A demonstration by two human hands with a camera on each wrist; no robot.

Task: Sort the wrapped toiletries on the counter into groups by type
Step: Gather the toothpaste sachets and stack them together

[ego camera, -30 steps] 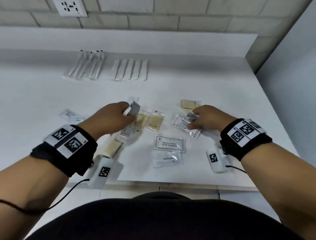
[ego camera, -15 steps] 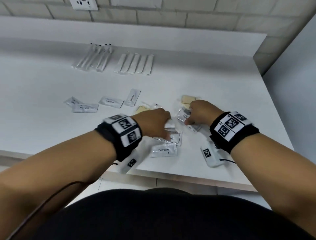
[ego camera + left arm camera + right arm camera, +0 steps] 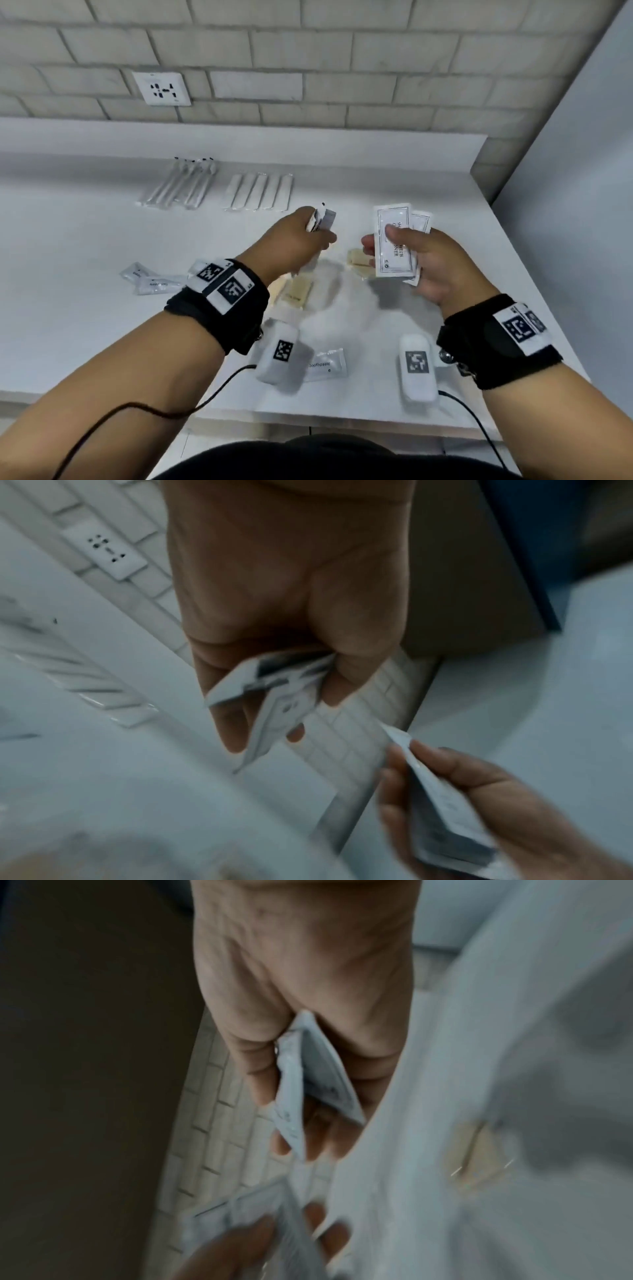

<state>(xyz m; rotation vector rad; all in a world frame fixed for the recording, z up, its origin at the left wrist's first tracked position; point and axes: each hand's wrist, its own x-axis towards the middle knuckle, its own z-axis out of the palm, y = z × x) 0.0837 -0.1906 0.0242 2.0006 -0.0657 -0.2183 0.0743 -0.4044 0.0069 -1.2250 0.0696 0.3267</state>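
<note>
Both hands are raised above the white counter (image 3: 85,308). My right hand (image 3: 424,260) pinches two flat white shampoo sachets (image 3: 394,240) between thumb and fingers; the same sachets (image 3: 308,1085) show edge-on in the right wrist view. My left hand (image 3: 298,240) grips a few small white packets (image 3: 323,219), also seen bunched in its fingers (image 3: 274,693). On the counter lie wrapped beige soap bars (image 3: 298,291) under the left hand, another soap (image 3: 358,265) between the hands, toothpaste packets (image 3: 150,281) at left and one toothpaste packet (image 3: 325,365) near the front edge.
At the back stand a row of wrapped toothbrushes (image 3: 181,185) and a row of flat white wrapped sticks (image 3: 260,192). A wall socket (image 3: 162,88) sits above. A wall corner bounds the counter at right. The counter's front edge lies close to my body.
Both hands have lifted off the counter. The right hand has picked up the shampoo sachets, and the left hand has risen holding small packets. The head view has tilted up.
</note>
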